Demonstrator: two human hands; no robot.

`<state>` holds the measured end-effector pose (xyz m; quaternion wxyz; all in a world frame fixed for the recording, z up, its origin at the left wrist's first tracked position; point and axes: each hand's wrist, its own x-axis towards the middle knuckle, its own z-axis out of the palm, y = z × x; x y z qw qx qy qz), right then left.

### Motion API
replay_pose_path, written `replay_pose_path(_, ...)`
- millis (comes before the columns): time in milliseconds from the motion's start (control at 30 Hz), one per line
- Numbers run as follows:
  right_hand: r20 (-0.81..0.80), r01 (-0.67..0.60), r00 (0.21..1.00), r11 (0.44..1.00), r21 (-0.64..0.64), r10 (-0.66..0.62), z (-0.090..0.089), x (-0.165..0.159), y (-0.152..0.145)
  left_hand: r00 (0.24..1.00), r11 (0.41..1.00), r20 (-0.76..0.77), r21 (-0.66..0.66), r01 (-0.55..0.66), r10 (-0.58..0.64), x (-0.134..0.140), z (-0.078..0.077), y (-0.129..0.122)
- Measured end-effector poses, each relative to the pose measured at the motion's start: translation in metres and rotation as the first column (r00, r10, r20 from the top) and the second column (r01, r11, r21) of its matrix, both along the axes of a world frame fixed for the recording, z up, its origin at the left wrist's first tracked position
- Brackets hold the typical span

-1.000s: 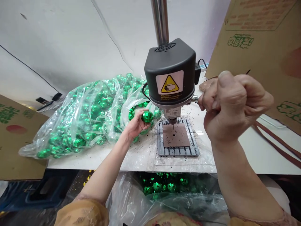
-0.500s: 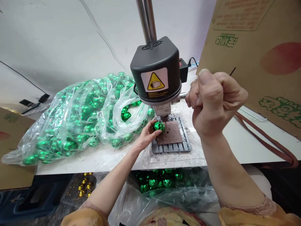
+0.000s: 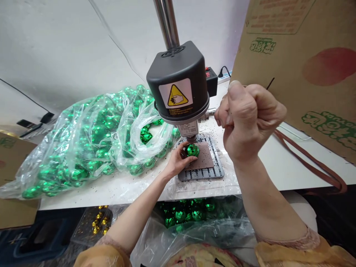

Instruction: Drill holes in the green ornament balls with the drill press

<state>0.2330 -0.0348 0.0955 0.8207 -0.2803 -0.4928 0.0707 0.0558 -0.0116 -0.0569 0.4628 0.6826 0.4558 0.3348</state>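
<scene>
Head: drill press (image 3: 178, 81) overhangs ball (image 3: 193, 150); bag (image 3: 119, 144) left, carton (image 3: 294, 29) right.

Two hands (image 3: 246, 118), one drill press (image 3: 175, 79), two cardboard boxes (image 3: 294, 92)

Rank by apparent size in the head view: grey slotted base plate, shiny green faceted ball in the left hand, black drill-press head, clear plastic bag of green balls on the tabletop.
1. Plastic bag of balls
2. Drill-press head
3. Base plate
4. Held green ball
</scene>
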Motion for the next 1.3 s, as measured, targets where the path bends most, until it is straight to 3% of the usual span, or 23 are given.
replay_pose_path(267, -0.059, -0.055, 0.997, 0.998, -0.009, 0.054, 0.003, -0.002, -0.006, 0.972, 0.951, -0.216, 0.308, -0.024, 0.094, 0.012, 0.005, -0.01)
replay_pose_path(367, -0.042, -0.077, 0.996, 0.997, 0.027, 0.078, 0.003, -0.001, -0.004, 0.975, 0.952, -0.201, 0.305, -0.03, 0.096, 0.013, -0.001, -0.012)
replay_pose_path(533, -0.03, -0.066, 0.997, 0.979, 0.191, 0.073, -0.004, -0.003, -0.001, 0.983, 0.952, -0.164, 0.304, -0.035, 0.088, 0.012, -0.007, -0.013)
replay_pose_path(767, -0.053, -0.044, 0.997, 0.977, 0.211, 0.056, -0.017, -0.005, -0.002, 0.987, 0.954, -0.144, 0.299, -0.026, 0.072, 0.012, -0.008, -0.013)
replay_pose_path(1300, 0.056, -0.048, 0.998, 0.947, 0.319, 0.032, -0.037, 0.001, -0.003, 0.994, 0.963, -0.1, 0.27, -0.016, 0.044, 0.012, -0.01, -0.013)
